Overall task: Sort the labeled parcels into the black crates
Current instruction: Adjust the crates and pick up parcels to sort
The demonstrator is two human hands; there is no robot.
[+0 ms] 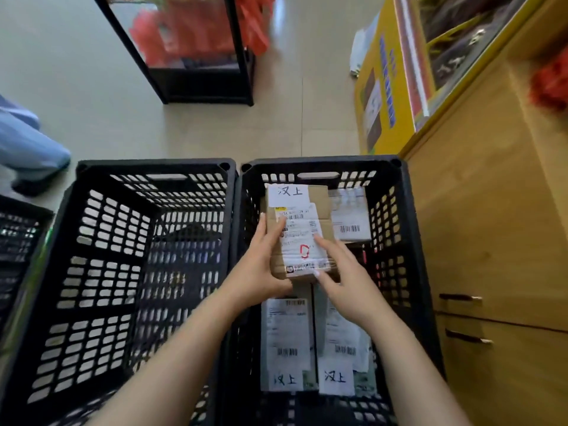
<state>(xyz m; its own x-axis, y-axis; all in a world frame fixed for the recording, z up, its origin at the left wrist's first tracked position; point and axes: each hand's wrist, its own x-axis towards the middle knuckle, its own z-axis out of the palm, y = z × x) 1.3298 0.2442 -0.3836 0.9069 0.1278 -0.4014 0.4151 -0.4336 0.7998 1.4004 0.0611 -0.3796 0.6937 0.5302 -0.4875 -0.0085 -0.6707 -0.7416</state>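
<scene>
**Box held over the right crate**

Both forearms are stretched forward and down. The box (pixel 302 232) is gripped from two sides. The left hand (pixel 261 265) is wrapped round its left edge, thumb laid up along the top, fingers tucked beneath. The right hand (pixel 344 272) is set on the near right corner, one finger lying across the label and the thumb pressed to the near edge.

The box is held just above the right crate (pixel 319 164), over three labelled parcels: two side by side at the near end (pixel 285 333) and one at the far end (pixel 350 219). The left crate (pixel 153 166) is stood touching it, and a third crate (pixel 18 235) is glimpsed at the left edge.

All are set on a pale tiled floor (pixel 92 87). A wooden cabinet (pixel 479 226) is seen at the right, a glass case (pixel 184 41) beyond, and a blue trouser leg (pixel 27 149) at the left.
</scene>
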